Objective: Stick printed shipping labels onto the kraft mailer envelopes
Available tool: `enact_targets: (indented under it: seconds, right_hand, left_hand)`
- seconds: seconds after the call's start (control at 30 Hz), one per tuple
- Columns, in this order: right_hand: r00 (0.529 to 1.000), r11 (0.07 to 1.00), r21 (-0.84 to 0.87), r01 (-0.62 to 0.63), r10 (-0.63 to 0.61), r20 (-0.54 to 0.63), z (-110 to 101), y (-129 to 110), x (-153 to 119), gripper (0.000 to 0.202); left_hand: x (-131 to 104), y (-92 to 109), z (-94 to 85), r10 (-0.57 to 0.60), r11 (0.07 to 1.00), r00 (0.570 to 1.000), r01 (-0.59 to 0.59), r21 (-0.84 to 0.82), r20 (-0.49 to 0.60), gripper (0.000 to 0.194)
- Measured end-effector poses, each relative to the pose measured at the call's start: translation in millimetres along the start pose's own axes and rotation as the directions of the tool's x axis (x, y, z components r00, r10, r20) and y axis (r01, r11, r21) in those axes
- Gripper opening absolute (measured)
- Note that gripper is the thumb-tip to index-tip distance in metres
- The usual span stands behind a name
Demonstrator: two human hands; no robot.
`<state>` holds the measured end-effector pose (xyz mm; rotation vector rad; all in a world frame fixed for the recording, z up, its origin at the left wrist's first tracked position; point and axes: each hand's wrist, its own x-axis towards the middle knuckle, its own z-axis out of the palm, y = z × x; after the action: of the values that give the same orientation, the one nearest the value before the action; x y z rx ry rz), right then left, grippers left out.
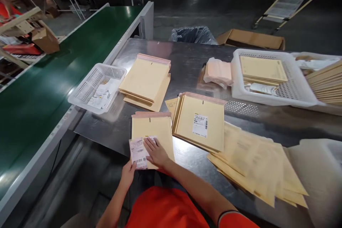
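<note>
My right hand lies flat, fingers spread, on a yellow padded envelope at the table's near edge. With its thumb on top, my left hand grips the lower corner of a pinkish sheet of printed labels, which overlaps the envelope's left side. Right of it sits a stack of envelopes whose top one bears a white label. Behind is another envelope stack with pink flap strips.
A white basket with labels stands left, beside a green conveyor. More envelopes fan out at the right. White bins and a pink bundle stand back right; a lined bin is beyond the table.
</note>
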<state>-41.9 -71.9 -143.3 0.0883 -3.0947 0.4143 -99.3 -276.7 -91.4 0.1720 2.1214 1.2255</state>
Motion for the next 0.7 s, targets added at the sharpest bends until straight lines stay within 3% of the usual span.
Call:
enact_targets:
  seconds: [0.1, 0.13, 0.17, 0.27, 0.33, 0.4, 0.53, 0.6, 0.63, 0.7]
  right_hand:
    - [0.948, 0.946, -0.058, -0.318, 0.318, -0.005, -5, 14, 5, 0.066]
    - [0.935, 0.933, -0.068, -0.353, 0.353, -0.012, -5, 13, 2, 0.068]
    - [0.951, 0.949, -0.067, -0.309, 0.309, -0.005, -4, 10, -4, 0.072]
    - [0.999, 1.0, -0.012, -0.005, 0.006, 0.054, 1, -15, -32, 0.091]
    - [0.996, 0.999, 0.035, 0.028, -0.031, 0.086, -1, -32, -46, 0.101]
    - [0.996, 0.989, 0.147, -0.009, -0.005, 0.094, -14, -40, -48, 0.095]
    - [0.997, 0.877, 0.475, -0.069, 0.078, 0.001, -78, -23, -39, 0.041]
    - [0.961, 0.824, 0.552, -0.132, 0.243, -0.133, -123, -4, -47, 0.04]
    - [0.91, 0.802, 0.575, -0.162, 0.347, -0.227, -145, 7, -55, 0.041]
    - [0.76, 0.805, 0.556, -0.206, 0.49, -0.428, -182, 32, -76, 0.041]
  left_hand:
    - [4, -8, 2.0, -0.011, 0.999, 1.0, 0.01, 0.036, 0.005, 0.058]
    - [4, -9, 2.9, -0.01, 0.999, 1.0, 0.01, 0.041, 0.006, 0.06]
    - [3, -9, 3.6, -0.008, 0.999, 1.0, 0.007, 0.043, 0.01, 0.062]
    - [0, -3, 0.1, 0.001, 0.999, 0.999, -0.003, 0.037, 0.041, 0.068]
    - [-7, 4, -9.0, 0.013, 0.999, 0.998, -0.015, 0.032, 0.06, 0.067]
    - [-21, 12, -22.0, 0.03, 0.999, 0.995, -0.033, 0.033, 0.097, 0.061]
    - [-49, 21, -39.1, 0.1, 0.99, 0.994, -0.104, 0.092, 0.053, 0.054]
    - [-49, 21, -34.0, 0.167, 0.977, 0.986, -0.166, 0.138, 0.0, 0.052]
    - [-45, 20, -28.0, 0.202, 0.966, 0.979, -0.203, 0.158, 0.022, 0.05]
    - [-30, 16, -12.9, 0.245, 0.944, 0.961, -0.267, 0.194, 0.131, 0.046]
